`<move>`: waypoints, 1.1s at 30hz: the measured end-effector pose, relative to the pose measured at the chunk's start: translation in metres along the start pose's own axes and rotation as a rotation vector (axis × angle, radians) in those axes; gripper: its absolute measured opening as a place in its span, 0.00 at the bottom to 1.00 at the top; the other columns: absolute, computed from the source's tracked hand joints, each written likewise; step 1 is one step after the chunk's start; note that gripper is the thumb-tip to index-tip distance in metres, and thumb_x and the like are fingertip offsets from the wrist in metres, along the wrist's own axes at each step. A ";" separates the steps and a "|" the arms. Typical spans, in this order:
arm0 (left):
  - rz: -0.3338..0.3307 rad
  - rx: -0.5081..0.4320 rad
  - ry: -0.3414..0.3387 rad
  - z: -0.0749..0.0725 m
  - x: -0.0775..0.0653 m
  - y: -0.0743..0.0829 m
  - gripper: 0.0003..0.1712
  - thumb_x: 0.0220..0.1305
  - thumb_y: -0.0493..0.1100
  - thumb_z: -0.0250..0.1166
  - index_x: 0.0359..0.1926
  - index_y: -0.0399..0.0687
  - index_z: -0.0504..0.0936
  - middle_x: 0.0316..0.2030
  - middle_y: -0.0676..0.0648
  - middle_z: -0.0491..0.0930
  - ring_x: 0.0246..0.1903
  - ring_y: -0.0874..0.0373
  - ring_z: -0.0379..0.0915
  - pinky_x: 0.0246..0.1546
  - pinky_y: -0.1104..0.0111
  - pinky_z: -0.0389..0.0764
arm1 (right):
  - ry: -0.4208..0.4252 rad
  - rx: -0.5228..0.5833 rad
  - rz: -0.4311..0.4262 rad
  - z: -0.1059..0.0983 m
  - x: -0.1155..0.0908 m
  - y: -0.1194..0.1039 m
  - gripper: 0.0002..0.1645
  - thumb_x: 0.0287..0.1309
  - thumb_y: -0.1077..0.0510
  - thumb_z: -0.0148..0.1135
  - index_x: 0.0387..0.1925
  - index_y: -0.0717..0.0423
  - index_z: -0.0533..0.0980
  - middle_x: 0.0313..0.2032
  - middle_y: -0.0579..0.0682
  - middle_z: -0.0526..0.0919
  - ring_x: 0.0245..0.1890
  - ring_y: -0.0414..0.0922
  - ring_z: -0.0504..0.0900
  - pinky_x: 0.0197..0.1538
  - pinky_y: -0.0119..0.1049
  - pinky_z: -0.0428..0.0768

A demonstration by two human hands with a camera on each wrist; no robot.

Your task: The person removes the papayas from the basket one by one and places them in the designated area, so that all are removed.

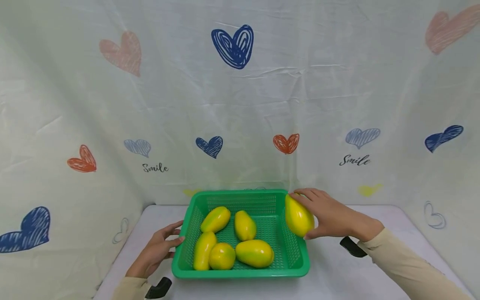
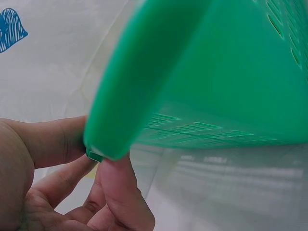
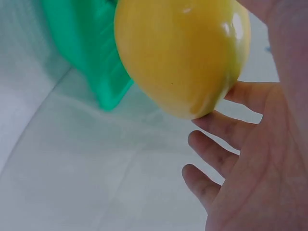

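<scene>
A green plastic basket (image 1: 240, 273) with perforated walls holds several yellow mangoes, among them a long one (image 1: 204, 251) at the left and a plump one (image 1: 255, 253) at the front. My left hand (image 1: 159, 248) pinches the basket's left rim; in the left wrist view, thumb and fingers (image 2: 120, 192) lie on either side of that rim (image 2: 130, 91). Over the right rim, my right hand (image 1: 330, 214) grips another yellow mango (image 1: 298, 216) between thumb and fingertips. The right wrist view shows this mango (image 3: 178, 53) close up, with two lower fingers off it.
The basket stands on a white table (image 1: 360, 266). Behind it hangs a pale curtain (image 1: 247, 104) printed with hearts and the word Smile. A dark strap piece (image 1: 353, 246) sits at my right wrist, another (image 1: 159, 288) at my left.
</scene>
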State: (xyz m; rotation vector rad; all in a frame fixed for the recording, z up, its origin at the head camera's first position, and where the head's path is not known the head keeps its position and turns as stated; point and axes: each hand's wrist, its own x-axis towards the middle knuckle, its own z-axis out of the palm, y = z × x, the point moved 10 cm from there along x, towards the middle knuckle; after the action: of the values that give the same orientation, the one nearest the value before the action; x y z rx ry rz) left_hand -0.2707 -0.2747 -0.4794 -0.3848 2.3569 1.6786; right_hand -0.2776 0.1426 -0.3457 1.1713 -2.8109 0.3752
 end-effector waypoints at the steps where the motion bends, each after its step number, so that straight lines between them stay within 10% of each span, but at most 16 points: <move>1: -0.001 0.001 0.000 -0.001 0.000 0.000 0.36 0.76 0.37 0.65 0.79 0.38 0.64 0.65 0.29 0.68 0.40 0.52 0.79 0.41 0.60 0.87 | 0.019 0.000 0.013 -0.001 -0.005 0.005 0.63 0.44 0.46 0.88 0.77 0.61 0.65 0.71 0.60 0.70 0.68 0.63 0.70 0.68 0.66 0.71; 17: 0.011 -0.006 0.000 -0.004 -0.003 0.001 0.35 0.76 0.36 0.64 0.79 0.38 0.64 0.65 0.29 0.68 0.40 0.52 0.78 0.40 0.60 0.85 | 0.034 0.024 0.269 0.045 -0.061 0.094 0.62 0.40 0.45 0.89 0.73 0.65 0.68 0.68 0.67 0.72 0.65 0.68 0.71 0.65 0.70 0.72; 33: 0.011 0.001 0.003 0.000 -0.002 0.000 0.35 0.77 0.37 0.64 0.79 0.39 0.64 0.65 0.29 0.69 0.41 0.52 0.78 0.41 0.60 0.85 | -0.013 0.046 0.296 0.075 -0.069 0.112 0.61 0.40 0.45 0.89 0.72 0.65 0.70 0.68 0.70 0.72 0.64 0.71 0.71 0.65 0.72 0.70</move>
State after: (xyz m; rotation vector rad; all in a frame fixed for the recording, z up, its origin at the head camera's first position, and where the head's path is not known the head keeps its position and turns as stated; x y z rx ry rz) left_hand -0.2692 -0.2748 -0.4783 -0.3753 2.3660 1.6828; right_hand -0.3061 0.2475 -0.4517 0.7636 -3.0056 0.4540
